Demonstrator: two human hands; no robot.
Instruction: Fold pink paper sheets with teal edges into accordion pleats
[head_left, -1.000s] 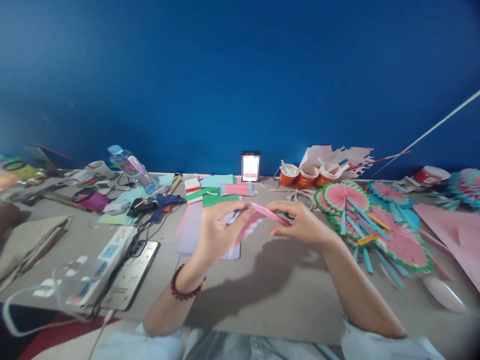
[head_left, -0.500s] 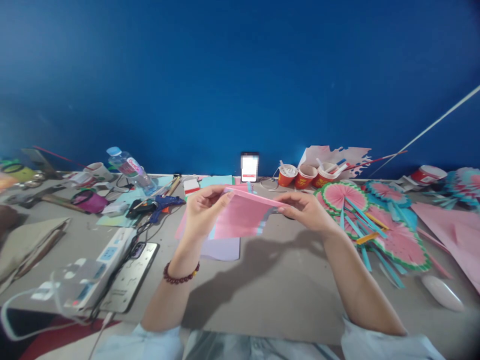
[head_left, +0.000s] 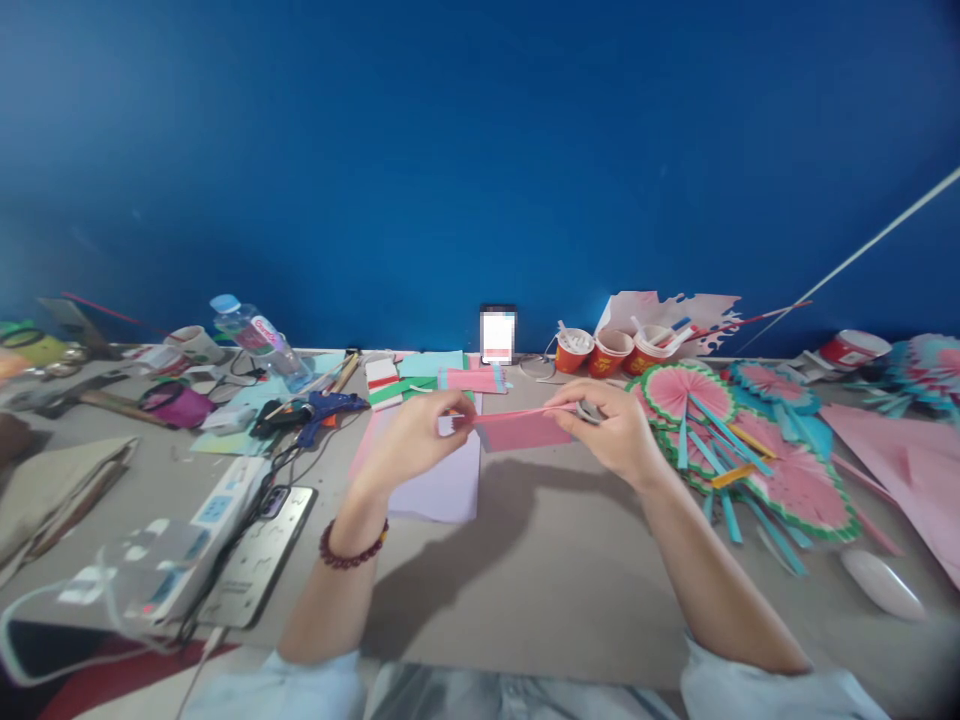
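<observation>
A sheet of pink paper (head_left: 525, 432) is stretched between my two hands, above the table's middle. Along its upper edge runs a narrow fold. My left hand (head_left: 424, 440) pinches the left end, and my right hand (head_left: 611, 425) pinches the right end between thumb and fingers. Below my left hand lie lilac paper sheets (head_left: 442, 490) on the table. Just beyond the hands is a folded pink strip with blue ends (head_left: 472, 379), beside a green strip (head_left: 409, 390).
Pink and green paper fans (head_left: 802, 480) lie at right near a white mouse (head_left: 883, 585). Red paper cups (head_left: 611, 352) and a lit phone (head_left: 498, 335) stand by the wall. On the left are a power strip (head_left: 217, 510), a phone (head_left: 259, 560), a glue gun (head_left: 322, 410) and a bottle (head_left: 262, 340).
The pink paper has turned, so less of its face shows and its blue edge is out of sight. Both hands have lowered slightly, with the left palm turned down, uncovering the strips behind.
</observation>
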